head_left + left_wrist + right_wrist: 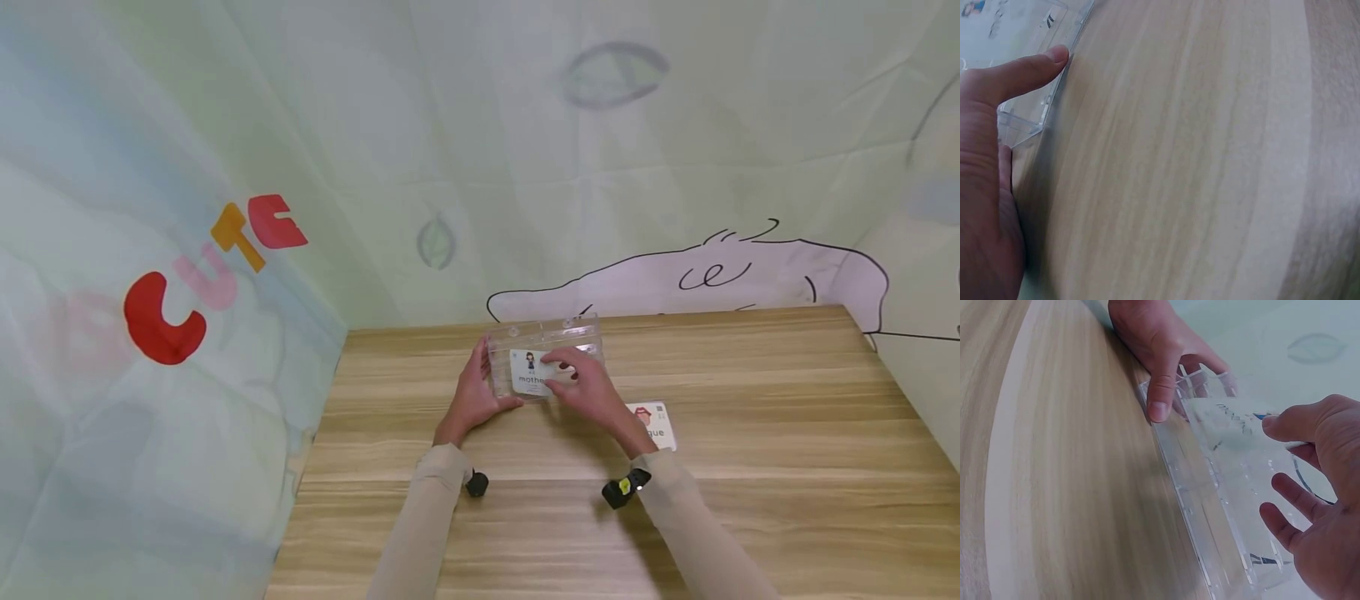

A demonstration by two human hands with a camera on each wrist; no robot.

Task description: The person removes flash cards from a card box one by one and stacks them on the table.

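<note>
A clear plastic case [551, 333] with dividers stands on the table. My left hand [474, 393] grips its left end, the thumb along the front edge in the left wrist view and the fingers round the side. A white flash card [523, 367] with a picture of a person and the word "mother" is at the case's front left part. My right hand [588, 389] pinches the right side of this card, with its other fingers apart from it in the right wrist view. Whether the card is inside the case or in front of it, I cannot tell.
Another card [662, 421], with a red mouth picture and letters ending in "gue", lies on the wooden table [765, 433], partly hidden by my right wrist. A printed cloth [450, 167] hangs behind the table's back edge and along its left side.
</note>
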